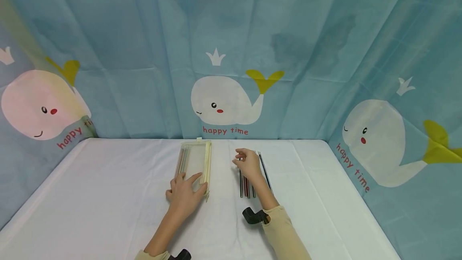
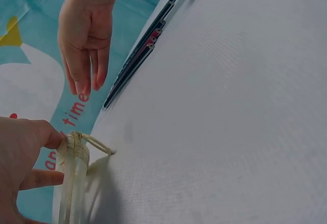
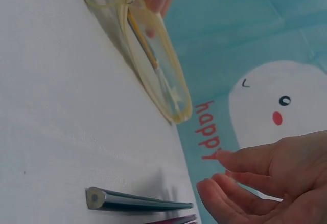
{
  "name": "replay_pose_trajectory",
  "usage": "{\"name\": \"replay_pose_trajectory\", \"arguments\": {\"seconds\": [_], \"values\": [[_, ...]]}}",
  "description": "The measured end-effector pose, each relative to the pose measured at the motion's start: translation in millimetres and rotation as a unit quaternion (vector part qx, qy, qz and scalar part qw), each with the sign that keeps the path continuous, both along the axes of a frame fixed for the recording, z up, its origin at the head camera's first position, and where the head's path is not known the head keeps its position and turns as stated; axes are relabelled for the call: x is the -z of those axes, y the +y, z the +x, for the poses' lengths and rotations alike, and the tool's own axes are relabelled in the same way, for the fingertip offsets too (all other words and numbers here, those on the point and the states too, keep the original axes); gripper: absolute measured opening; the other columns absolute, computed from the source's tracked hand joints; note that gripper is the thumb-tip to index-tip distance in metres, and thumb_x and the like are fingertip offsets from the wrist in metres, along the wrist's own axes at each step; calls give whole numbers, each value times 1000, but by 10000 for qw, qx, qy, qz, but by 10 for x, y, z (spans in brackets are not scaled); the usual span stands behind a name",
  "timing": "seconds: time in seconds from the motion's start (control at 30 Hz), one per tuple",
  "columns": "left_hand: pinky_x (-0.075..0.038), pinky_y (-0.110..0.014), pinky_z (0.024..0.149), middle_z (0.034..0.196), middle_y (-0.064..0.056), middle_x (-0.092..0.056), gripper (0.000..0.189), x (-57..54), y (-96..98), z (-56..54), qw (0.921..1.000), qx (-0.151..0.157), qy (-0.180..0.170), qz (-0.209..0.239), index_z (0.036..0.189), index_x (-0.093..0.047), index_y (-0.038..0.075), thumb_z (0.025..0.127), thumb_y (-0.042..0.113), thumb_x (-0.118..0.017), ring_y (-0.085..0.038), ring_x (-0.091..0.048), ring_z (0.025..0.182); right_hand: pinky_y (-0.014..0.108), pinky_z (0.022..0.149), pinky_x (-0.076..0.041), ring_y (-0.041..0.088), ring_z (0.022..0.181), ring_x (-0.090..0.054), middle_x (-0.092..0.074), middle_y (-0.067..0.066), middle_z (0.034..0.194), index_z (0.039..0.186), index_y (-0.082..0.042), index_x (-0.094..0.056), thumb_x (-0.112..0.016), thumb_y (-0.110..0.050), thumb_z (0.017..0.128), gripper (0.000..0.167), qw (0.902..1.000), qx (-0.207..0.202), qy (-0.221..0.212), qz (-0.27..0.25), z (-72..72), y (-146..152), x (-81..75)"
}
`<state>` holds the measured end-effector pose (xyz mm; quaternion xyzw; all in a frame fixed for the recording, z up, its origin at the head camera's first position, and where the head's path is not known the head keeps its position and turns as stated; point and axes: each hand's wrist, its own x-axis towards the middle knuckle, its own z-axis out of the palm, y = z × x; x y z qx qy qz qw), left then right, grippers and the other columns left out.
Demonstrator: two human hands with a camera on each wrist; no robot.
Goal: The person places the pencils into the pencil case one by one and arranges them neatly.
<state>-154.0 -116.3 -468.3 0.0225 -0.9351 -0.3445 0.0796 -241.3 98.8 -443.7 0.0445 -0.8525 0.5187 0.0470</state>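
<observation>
A see-through pencil case (image 1: 196, 159) with pale yellow edging lies on the table, and several pencils (image 1: 181, 159) show through its left side. My left hand (image 1: 185, 196) rests on the near part of the case with fingers spread; its thumb touches the zipper edge (image 2: 69, 168). To the right, several dark pencils and a red one (image 1: 247, 187) lie side by side on the cloth. Above their far ends hovers my right hand (image 1: 249, 163), fingers loosely bent, with nothing between them. In the right wrist view, one dark green pencil (image 3: 138, 202) lies below that hand.
A white cloth (image 1: 108, 196) covers the table. Blue curtains with whale prints (image 1: 227, 101) stand along its back and sides. A single dark pencil (image 1: 265, 169) lies slightly apart at the right of the group. Black wrist mounts (image 1: 254, 216) sit at the sleeves.
</observation>
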Motion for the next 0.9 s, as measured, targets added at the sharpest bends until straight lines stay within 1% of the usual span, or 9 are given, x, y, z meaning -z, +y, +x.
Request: {"name": "replay_pose_trajectory", "arguments": {"seconds": [0.2,0.33,0.5,0.63,0.77,0.9], "values": [[-32,-75,90,150,-40,-42,45,-13,-16,14,10000,-23,-74,-52,137,-71,10,101,36,-65,-62,-36,137,39,77,-58,33,99,-67,-74,20,107,130,8,-68,-76,0,93,39,9997,75,53,242,-1,36,19],[-32,-75,90,150,-40,-42,45,-18,-22,28,10000,-10,-81,-47,137,-71,10,100,36,-65,-63,-35,138,38,75,-57,32,96,-68,-75,20,105,129,8,-69,-77,0,92,39,9992,122,104,365,-14,59,48],[-32,-75,90,150,-40,-42,45,-15,-19,29,10000,-9,-60,-63,137,-71,10,100,35,-65,-63,-36,137,37,72,-56,32,95,-68,-74,22,105,128,9,-69,-77,1,91,39,9991,92,139,388,-13,68,54],[-32,-74,90,151,-39,-42,45,-12,-13,21,9999,7,-98,-64,138,-70,11,101,36,-65,-62,-35,138,40,75,-58,34,97,-68,-74,23,106,128,9,-69,-77,1,90,39,9987,171,97,460,2,61,50],[-32,-74,90,151,-39,-42,45,-8,-6,15,9999,25,-109,-19,138,-70,11,101,36,-65,-61,-35,139,40,77,-59,33,97,-69,-74,21,106,129,9,-69,-78,1,89,41,9978,247,20,607,0,51,48],[-32,-74,91,151,-39,-42,45,-5,-5,12,9999,24,-107,-16,138,-71,11,100,35,-65,-61,-35,138,41,78,-59,33,99,-68,-74,21,107,129,8,-69,-79,2,89,42,9975,248,-143,642,4,38,41]]}}
